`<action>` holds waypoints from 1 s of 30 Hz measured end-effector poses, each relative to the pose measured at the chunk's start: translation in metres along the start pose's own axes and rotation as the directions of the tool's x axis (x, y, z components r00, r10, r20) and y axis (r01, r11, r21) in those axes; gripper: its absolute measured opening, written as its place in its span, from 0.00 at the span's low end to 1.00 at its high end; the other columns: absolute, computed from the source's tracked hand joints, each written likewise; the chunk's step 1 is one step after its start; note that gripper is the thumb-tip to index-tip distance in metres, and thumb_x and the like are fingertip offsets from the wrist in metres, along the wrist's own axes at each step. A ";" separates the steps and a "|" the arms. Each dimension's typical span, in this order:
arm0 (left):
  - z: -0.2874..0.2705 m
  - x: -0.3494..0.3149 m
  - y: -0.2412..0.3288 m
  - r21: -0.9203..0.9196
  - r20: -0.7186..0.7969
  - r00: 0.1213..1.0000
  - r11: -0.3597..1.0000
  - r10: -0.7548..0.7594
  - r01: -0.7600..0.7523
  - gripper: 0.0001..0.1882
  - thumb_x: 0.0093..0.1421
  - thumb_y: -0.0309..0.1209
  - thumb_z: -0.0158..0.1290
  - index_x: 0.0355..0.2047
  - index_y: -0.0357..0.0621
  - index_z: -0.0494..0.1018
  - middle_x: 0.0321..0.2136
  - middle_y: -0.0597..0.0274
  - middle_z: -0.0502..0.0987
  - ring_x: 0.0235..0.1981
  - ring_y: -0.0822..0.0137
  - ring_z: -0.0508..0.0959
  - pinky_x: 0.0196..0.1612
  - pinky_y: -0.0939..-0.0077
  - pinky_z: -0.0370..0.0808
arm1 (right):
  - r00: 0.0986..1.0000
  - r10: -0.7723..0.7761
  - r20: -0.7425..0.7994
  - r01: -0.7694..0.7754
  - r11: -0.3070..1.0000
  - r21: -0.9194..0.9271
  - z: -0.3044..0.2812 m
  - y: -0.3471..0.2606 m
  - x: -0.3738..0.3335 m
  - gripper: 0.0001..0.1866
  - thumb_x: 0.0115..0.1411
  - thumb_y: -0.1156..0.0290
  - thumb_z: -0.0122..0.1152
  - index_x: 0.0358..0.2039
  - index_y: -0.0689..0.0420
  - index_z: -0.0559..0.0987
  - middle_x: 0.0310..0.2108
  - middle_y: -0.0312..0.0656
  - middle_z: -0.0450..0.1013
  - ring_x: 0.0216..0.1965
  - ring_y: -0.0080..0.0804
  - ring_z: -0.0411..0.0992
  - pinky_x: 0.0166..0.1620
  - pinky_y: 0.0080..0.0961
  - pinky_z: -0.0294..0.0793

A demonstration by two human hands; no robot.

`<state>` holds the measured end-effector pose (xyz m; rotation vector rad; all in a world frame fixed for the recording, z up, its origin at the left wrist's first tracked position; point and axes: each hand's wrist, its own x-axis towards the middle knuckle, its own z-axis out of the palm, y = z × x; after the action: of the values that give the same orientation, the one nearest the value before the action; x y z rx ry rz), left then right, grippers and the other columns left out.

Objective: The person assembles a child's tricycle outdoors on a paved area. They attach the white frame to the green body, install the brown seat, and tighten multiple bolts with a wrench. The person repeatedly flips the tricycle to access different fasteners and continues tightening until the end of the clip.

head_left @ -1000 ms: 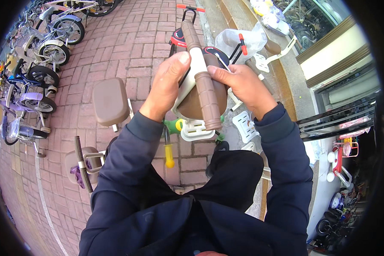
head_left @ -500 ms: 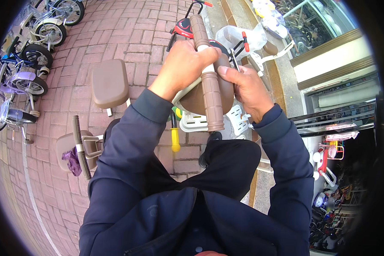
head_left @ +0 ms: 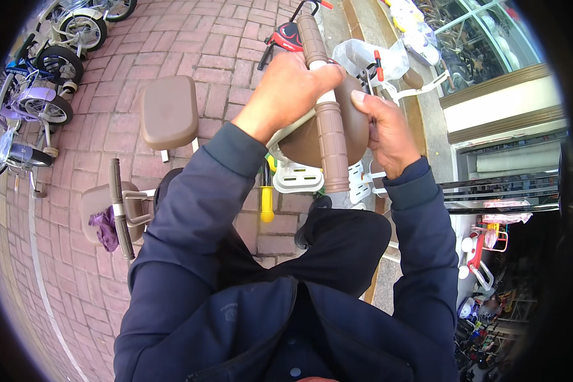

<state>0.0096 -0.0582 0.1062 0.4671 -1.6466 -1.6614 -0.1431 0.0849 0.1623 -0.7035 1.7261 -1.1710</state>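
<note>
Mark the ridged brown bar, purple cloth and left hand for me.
Ridged brown bar (head_left: 332, 130), head view: its lower ridged section.
Purple cloth (head_left: 106, 230), head view: its crumpled middle.
Left hand (head_left: 291, 90), head view: back of the hand.

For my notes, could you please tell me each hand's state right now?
Left hand: closed around the brown-gripped bar.
Right hand: curled beside the brown seat; cannot tell if holding anything.

The grooved bar (head_left: 335, 148) looks matt, the seat (head_left: 297, 144) beneath smooth, the footrest (head_left: 299, 184) plastic.
</note>
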 end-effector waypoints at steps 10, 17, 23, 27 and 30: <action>0.020 -0.003 0.002 -0.073 -0.052 0.998 0.996 0.044 -0.048 0.18 0.60 0.41 0.60 0.31 0.33 0.81 0.25 0.66 0.79 0.27 0.77 0.73 0.32 0.75 0.71 | 0.983 -0.181 0.031 0.176 0.976 0.131 0.000 0.012 -0.002 0.17 0.63 0.56 0.68 0.39 0.59 0.83 0.32 0.36 0.79 0.28 0.21 0.77 0.27 0.21 0.70; -0.025 0.003 -0.021 0.115 0.023 0.992 0.985 0.128 -0.129 0.22 0.62 0.45 0.56 0.25 0.35 0.77 0.21 0.62 0.77 0.24 0.71 0.74 0.31 0.73 0.71 | 0.985 0.000 -0.175 0.078 0.894 0.441 -0.078 0.071 0.015 0.18 0.68 0.54 0.58 0.43 0.57 0.81 0.28 0.32 0.78 0.15 0.13 0.62 0.14 0.15 0.53; -0.011 0.003 -0.031 -0.160 0.049 0.996 0.983 -0.078 0.084 0.23 0.65 0.45 0.51 0.21 0.38 0.76 0.19 0.62 0.75 0.23 0.70 0.72 0.32 0.75 0.68 | 0.960 0.137 -0.243 0.046 0.781 0.623 -0.133 0.158 0.009 0.20 0.71 0.49 0.55 0.48 0.52 0.79 0.27 0.29 0.75 0.12 0.13 0.55 0.13 0.13 0.50; -0.010 0.008 -0.034 -0.176 0.016 0.997 0.982 -0.071 0.073 0.24 0.66 0.46 0.50 0.20 0.41 0.74 0.18 0.63 0.74 0.25 0.71 0.71 0.33 0.75 0.66 | 0.978 0.070 -0.197 0.053 0.830 0.556 -0.144 0.172 0.009 0.25 0.72 0.42 0.52 0.52 0.50 0.77 0.30 0.30 0.75 0.13 0.14 0.53 0.14 0.13 0.49; -0.011 0.015 -0.044 -0.286 -0.017 0.991 0.950 -0.131 0.121 0.27 0.70 0.53 0.46 0.28 0.41 0.74 0.22 0.60 0.75 0.26 0.68 0.73 0.33 0.73 0.68 | 0.984 0.027 -0.176 0.084 0.803 0.590 -0.141 0.171 0.017 0.27 0.71 0.39 0.51 0.51 0.51 0.78 0.28 0.29 0.73 0.13 0.14 0.53 0.14 0.14 0.49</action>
<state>-0.0033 -0.0804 0.0657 0.4616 -1.3453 -1.9372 -0.2723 0.1945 0.0181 -0.2381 1.3555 -1.7299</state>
